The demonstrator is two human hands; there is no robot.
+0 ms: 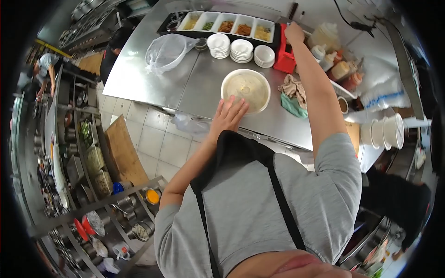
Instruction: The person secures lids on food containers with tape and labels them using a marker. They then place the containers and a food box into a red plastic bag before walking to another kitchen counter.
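Observation:
A round white bowl (225,95) with a see-through lid (247,88) stands on the steel counter in front of me. My left hand (228,116) lies with fingers spread on its near left rim, touching the lid. My right arm is stretched far forward. At its end, my right hand (294,34) is closed at the top of a red plastic holder (284,59); what its fingers grip is hidden. A dark handle (293,10) shows just beyond that hand. Beige and green cloths (293,92) lie crumpled under my right forearm.
Stacked white dishes (241,49) stand before a topping rack (227,26). A clear plastic bag (169,52) lies left. Sauce bottles (340,69) fill a basket at right, near stacked white tubs (388,132). Other people (396,201) stand at the right and far left.

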